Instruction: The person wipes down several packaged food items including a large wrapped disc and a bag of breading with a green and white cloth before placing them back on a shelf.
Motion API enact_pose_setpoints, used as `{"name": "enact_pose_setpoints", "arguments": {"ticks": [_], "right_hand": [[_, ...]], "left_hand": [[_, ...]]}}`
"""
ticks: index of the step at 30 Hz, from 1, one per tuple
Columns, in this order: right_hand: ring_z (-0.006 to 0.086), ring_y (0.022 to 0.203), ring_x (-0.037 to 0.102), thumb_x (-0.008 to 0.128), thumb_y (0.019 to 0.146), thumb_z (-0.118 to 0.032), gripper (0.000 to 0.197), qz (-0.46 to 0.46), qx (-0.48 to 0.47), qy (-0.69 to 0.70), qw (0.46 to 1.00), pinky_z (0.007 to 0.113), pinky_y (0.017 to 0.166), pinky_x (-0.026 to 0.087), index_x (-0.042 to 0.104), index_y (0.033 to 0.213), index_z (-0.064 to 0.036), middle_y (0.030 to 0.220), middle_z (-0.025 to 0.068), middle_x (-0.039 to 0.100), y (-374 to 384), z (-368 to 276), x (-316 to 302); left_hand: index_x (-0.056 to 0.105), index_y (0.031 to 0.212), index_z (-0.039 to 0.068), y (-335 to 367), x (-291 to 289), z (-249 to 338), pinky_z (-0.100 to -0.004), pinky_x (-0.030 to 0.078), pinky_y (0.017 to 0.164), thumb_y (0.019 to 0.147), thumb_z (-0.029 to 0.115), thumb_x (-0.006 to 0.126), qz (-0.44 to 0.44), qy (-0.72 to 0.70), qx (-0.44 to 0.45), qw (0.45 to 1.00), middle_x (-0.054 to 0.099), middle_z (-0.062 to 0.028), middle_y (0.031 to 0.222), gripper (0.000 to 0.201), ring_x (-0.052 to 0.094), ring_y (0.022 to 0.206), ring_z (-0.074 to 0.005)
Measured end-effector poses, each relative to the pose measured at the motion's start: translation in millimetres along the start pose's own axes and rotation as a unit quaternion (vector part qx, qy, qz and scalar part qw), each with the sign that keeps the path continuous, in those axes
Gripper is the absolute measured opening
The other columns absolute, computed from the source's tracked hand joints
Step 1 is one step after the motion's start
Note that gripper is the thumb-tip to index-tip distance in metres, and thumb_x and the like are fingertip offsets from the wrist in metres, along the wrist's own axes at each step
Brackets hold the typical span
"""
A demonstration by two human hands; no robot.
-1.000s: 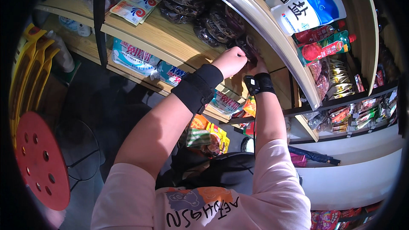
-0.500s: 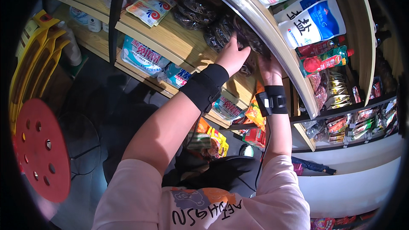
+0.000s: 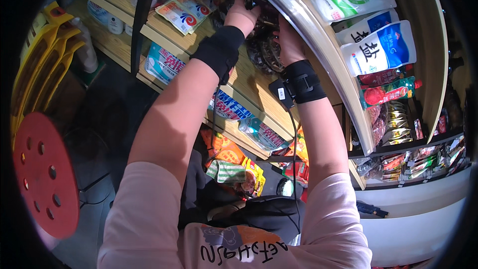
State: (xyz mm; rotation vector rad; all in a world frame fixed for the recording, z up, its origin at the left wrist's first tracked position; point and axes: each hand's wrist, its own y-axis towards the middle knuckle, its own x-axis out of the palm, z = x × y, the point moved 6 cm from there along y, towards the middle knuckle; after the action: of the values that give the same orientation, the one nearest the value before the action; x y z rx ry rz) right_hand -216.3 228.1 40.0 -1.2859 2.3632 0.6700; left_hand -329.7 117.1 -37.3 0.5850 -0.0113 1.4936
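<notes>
Several clear plastic packets with dark contents (image 3: 264,52) lie in a pile on the wooden shelf, partly under the upper shelf's edge. My left hand (image 3: 242,12) is at the back of the pile, closed on a dark packet (image 3: 269,16). On the other side of that packet is my right hand (image 3: 290,45), its thumb toward the pile and its fingers curled against the packet, partly hidden by the upper shelf. What exactly is in the packets is too dark to tell. Both wrists wear black bands.
Orange-and-white sachets (image 3: 185,10) lie left of the pile. The curved upper shelf edge (image 3: 318,35) overhangs my right hand, with white-and-blue pouches (image 3: 381,50) above. Blue-and-white packs (image 3: 259,132) fill the shelf below. A red stool (image 3: 45,177) and yellow rack (image 3: 42,65) stand left.
My left hand has moved up and left, deeper over the pile. My right hand has shifted up and left too. The packets by my hands have moved, and the view has shifted slightly.
</notes>
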Motion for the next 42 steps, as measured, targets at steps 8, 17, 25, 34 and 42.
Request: {"name": "enact_pose_setpoints", "arguments": {"ticks": [8, 17, 25, 34, 42], "right_hand": [[0.0412, 0.122, 0.043, 0.06, 0.087, -0.029, 0.058, -0.006, -0.249, -0.377, 0.892, 0.042, 0.102, 0.035, 0.04, 0.134, -0.0016, 0.132, 0.0249, 0.045, 17.9, -13.5, 19.5], [0.0356, 0.127, 0.042, 0.055, 0.089, -0.018, 0.051, -0.03, -0.314, -0.331, 0.889, 0.039, 0.106, 0.032, 0.04, 0.136, -0.0054, 0.137, 0.0215, 0.044, 1.4, -2.2, 8.2], [0.0396, 0.12, 0.045, 0.053, 0.089, -0.024, 0.048, 0.117, -0.19, -0.248, 0.943, 0.042, 0.102, 0.034, 0.045, 0.129, 0.0018, 0.126, 0.0238, 0.051, -41.4, 72.6, -111.8], [0.0451, 0.128, 0.033, 0.068, 0.076, -0.046, 0.092, 0.024, -0.014, -0.445, 0.895, 0.048, 0.105, 0.031, 0.022, 0.143, -0.0041, 0.142, 0.0271, 0.03, -75.2, 193.7, -107.9], [0.043, 0.108, 0.053, 0.065, 0.077, -0.04, 0.07, 0.153, -0.024, -0.49, 0.858, 0.044, 0.091, 0.045, 0.04, 0.13, -0.0007, 0.12, 0.0274, 0.051, -83.9, 206.1, -139.1]], "left_hand": [[0.034, 0.142, 0.01, 18.8, 15.7, -37.4, -0.0275, 0.053, 0.06, 0.081, 0.001, 0.059, -0.051, 0.015, 0.005, 0.999, 0.061, -0.0139, 0.105, 0.066, 0.062, 0.073, -0.015], [0.06, 0.103, 0.0, 2.5, -8.7, 12.5, -0.0344, 0.049, 0.077, 0.08, 0.012, 0.059, 0.086, -0.038, 0.068, 0.993, 0.063, -0.0165, 0.093, 0.026, 0.062, 0.085, -0.0285], [0.057, 0.099, 0.007, -7.1, 11.9, -5.8, -0.0323, 0.048, 0.068, 0.086, 0.005, 0.052, -0.064, 0.024, 0.08, 0.994, 0.06, -0.0132, 0.082, 0.014, 0.061, 0.074, -0.0229], [0.065, 0.094, 0.005, -69.2, 54.5, -36.2, -0.0404, 0.049, 0.079, 0.083, 0.022, 0.054, -0.152, 0.062, -0.102, 0.981, 0.065, -0.022, 0.091, 0.023, 0.062, 0.09, -0.0377], [0.062, 0.098, 0.002, -157.2, 92.7, -54.0, -0.0338, 0.05, 0.055, 0.084, 0.017, 0.051, -0.438, 0.159, -0.145, 0.873, 0.065, -0.0116, 0.078, 0.023, 0.064, 0.06, -0.0186]]}}
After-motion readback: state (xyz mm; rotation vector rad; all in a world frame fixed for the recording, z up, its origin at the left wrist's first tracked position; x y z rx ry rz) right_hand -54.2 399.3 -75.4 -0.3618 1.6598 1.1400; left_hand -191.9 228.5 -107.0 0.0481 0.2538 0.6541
